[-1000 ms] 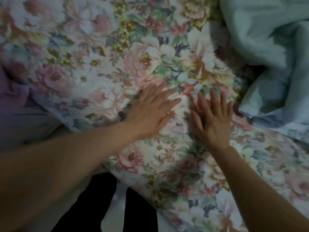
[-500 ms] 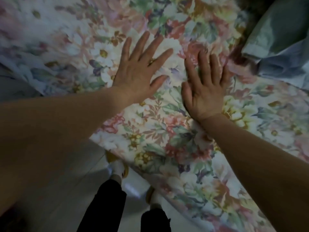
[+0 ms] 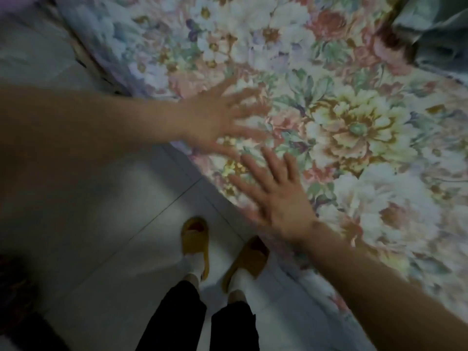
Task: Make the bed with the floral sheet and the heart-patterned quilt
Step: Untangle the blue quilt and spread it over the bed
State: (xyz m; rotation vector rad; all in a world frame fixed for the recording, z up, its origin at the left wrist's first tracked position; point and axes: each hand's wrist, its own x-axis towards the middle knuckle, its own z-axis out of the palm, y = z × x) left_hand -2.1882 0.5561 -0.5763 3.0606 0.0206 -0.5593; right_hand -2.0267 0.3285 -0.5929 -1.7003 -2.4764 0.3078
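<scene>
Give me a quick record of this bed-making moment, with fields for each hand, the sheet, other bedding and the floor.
left hand: fingers spread, on the floral sheet near the bed edge; blurred
right hand: fingers straight, at the sheet's edge; contact unclear
sheet: covers the bed, hangs over the side
other bedding: pale blue-green bedding bunched, top right
floor: tiled floor, yellow slippers on the feet

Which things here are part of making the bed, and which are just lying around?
Job: floral sheet, left hand, right hand, pale bedding top right, perhaps the quilt.
Not part of it: yellow slippers on the feet, tiled floor.
</scene>
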